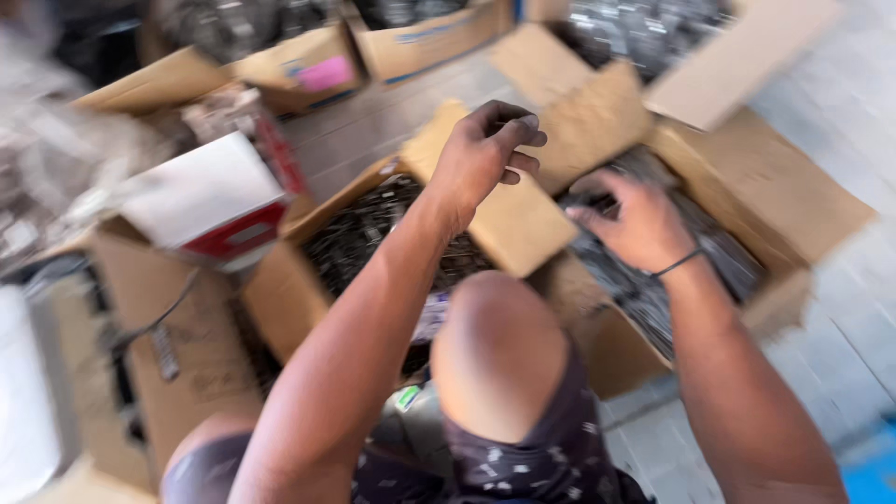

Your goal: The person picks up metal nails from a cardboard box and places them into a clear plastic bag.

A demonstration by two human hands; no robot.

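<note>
The view is blurred by motion. My left hand [485,154] hangs in the air with its fingers curled, above the flap of an open cardboard box [280,289] filled with small dark metal parts [359,233]. Whether it holds anything is hidden. My right hand [635,224] reaches down into a second open box [793,201] of grey metal parts [719,252], its fingertips closed on a dark piece at the near left of the heap. A dark band sits on that wrist. My bare knee [495,345] rises between the two boxes.
More open cardboard boxes stand at the back [420,42] and back right [728,65], one holding shiny parts. A white and red carton [210,201] leans at the left. A flattened box with a dark cable [168,327] lies left. Pale floor tiles run along the right.
</note>
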